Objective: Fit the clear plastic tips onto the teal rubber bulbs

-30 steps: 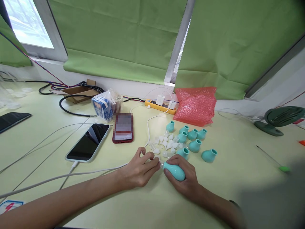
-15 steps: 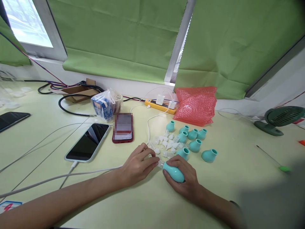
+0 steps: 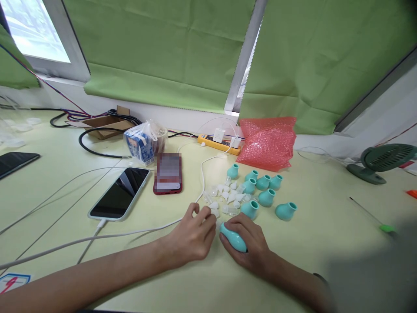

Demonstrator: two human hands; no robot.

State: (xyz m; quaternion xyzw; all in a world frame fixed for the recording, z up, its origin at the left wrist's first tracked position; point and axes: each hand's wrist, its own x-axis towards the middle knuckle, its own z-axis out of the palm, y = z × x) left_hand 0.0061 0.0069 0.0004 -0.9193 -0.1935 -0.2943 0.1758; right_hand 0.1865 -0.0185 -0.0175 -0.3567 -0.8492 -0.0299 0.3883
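My right hand [image 3: 250, 243] is wrapped round a teal rubber bulb [image 3: 233, 238] that lies on the pale green table [image 3: 312, 243]. My left hand [image 3: 193, 237] rests beside it with the fingers pinched together at the bulb's neck end; what they pinch is too small to make out. Just beyond the hands lies a heap of small clear plastic tips [image 3: 228, 196]. Behind and to the right of that heap stand several more teal bulbs [image 3: 267, 191].
A light-blue phone [image 3: 120, 193] on a white cable and a red phone [image 3: 168, 174] lie to the left. Pink bubble wrap [image 3: 267, 142], a yellow power strip [image 3: 219, 144], a bagged carton [image 3: 143, 141] and a green fan [image 3: 384, 161] line the far side. Another dark phone [image 3: 16, 161] lies far left.
Both hands have shifted slightly left and nearer together. The right hand has closed further over the teal bulb, and the left fingers have curled in at its neck.
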